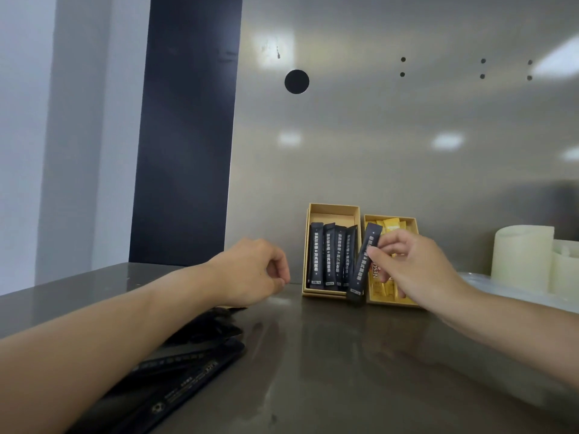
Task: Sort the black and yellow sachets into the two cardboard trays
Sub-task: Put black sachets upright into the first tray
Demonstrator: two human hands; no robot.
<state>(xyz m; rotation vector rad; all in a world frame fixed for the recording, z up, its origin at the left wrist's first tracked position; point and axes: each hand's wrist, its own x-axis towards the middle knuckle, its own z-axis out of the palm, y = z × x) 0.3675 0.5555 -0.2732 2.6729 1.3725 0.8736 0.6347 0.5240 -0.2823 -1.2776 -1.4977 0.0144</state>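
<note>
Black stick sachet, likely light, slick-filmed and bendable, pinched mid-length by the right hand between the black-sachet tray and yellow-sachet tray, best gripped at its middle; left hand loosely curled, holding nothing, beside them.
</note>
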